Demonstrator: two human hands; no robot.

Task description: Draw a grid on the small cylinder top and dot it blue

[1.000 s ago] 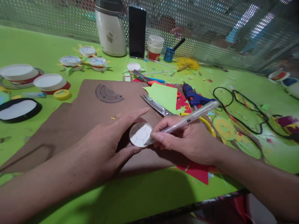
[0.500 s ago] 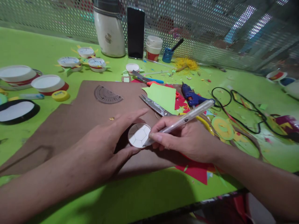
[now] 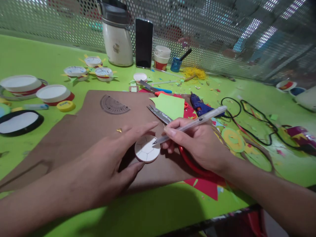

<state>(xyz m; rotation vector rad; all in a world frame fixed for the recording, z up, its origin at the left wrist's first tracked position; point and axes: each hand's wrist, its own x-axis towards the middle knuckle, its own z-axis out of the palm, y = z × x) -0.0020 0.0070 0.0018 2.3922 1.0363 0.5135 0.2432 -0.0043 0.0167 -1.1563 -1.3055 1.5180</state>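
Your left hand [image 3: 108, 158] lies flat on the brown cardboard sheet [image 3: 81, 131], its fingers spread apart around the small white paper disc with pencilled hexagon lines [image 3: 147, 149], thumb and forefinger touching its rim. Your right hand [image 3: 197, 141] has its fingers clamped on a clear-barrelled white pen [image 3: 192, 124], tip at the disc's upper right edge. Just beyond lie steel scissors [image 3: 160, 114] and a green paper piece [image 3: 171, 106]. Farther back on the green tabletop [image 3: 37, 56] lies a blue glue gun [image 3: 201, 106], and a black phone [image 3: 144, 42] stands against the mesh
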